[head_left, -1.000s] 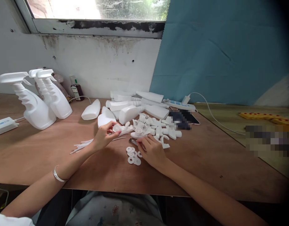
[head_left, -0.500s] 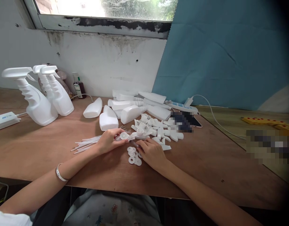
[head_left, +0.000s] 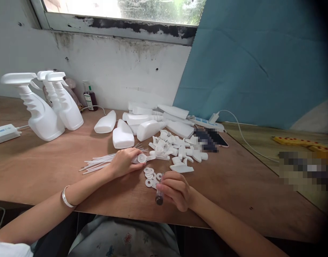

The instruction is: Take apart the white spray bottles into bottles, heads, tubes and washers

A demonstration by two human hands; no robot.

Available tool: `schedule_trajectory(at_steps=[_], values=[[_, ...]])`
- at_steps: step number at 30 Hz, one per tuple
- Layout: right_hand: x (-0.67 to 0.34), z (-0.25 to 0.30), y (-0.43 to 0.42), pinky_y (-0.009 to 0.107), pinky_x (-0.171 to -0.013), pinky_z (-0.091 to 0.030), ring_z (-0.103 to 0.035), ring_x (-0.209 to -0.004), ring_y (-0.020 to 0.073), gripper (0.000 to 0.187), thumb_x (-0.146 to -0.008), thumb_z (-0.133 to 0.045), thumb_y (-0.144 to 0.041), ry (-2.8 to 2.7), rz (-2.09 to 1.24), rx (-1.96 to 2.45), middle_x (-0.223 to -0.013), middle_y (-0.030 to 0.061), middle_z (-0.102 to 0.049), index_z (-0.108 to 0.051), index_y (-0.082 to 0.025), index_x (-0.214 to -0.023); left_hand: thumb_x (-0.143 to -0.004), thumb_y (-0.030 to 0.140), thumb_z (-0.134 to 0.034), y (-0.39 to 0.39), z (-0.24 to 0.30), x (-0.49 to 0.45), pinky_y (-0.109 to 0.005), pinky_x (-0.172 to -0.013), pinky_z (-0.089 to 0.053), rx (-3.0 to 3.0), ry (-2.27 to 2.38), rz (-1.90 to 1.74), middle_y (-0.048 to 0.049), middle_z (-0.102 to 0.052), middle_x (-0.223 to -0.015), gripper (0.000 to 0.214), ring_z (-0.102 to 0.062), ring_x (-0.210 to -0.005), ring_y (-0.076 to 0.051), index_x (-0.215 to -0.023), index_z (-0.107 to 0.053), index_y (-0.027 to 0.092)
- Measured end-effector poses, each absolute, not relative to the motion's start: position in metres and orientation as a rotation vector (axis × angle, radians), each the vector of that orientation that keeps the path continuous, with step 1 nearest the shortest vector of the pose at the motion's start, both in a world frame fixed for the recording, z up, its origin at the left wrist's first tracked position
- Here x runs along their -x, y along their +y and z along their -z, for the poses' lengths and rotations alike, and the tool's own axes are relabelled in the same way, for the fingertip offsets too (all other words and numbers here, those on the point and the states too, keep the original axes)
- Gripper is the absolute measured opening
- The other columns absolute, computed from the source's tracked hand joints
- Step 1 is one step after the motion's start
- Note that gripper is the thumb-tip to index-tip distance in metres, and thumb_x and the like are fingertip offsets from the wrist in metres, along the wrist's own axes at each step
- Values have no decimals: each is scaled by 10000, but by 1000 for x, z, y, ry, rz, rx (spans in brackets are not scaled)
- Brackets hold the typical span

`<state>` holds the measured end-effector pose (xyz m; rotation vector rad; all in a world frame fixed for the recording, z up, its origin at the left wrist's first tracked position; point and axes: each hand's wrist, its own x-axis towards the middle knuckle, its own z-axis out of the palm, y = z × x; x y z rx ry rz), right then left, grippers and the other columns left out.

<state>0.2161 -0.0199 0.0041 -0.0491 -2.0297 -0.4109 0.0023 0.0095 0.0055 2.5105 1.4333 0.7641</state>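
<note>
My left hand (head_left: 124,161) rests on the wooden table (head_left: 46,167), fingers closed around a white spray trigger head (head_left: 142,158) whose round cap faces right. My right hand (head_left: 176,189) is lifted near the table's front edge, closed on a small dark cylindrical tool (head_left: 159,195) that points down toward me. Between the hands lie several white washers (head_left: 150,176). A bundle of thin white dip tubes (head_left: 100,162) lies just left of my left hand. A pile of loose white trigger heads (head_left: 177,150) sits just beyond.
Three assembled white spray bottles (head_left: 43,107) stand at the far left, near a power strip (head_left: 5,132). Empty white bottles (head_left: 142,125) lie at the back centre. A small brown bottle (head_left: 89,97), a phone (head_left: 220,139) and a second power strip with cable (head_left: 206,123) are behind.
My right hand has picked the dark tool up from beside the washers and drawn it back toward the table's front edge. My left hand has lowered to the table with the trigger head.
</note>
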Motion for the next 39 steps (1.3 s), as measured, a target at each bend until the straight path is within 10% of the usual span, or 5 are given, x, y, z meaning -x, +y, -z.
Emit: schedule_trajectory(at_steps=[39], values=[[-209, -1, -16, 367, -728, -560, -634, -895, 199, 354, -742, -524, 10, -2062, -139, 260, -913, 111, -651, -425, -182, -1022, -816, 357, -524, 11, 9, -1, -263, -683, -455, -2925, 1148, -709, -53, -644, -889, 262, -606, -792, -177, -992, -591, 176]])
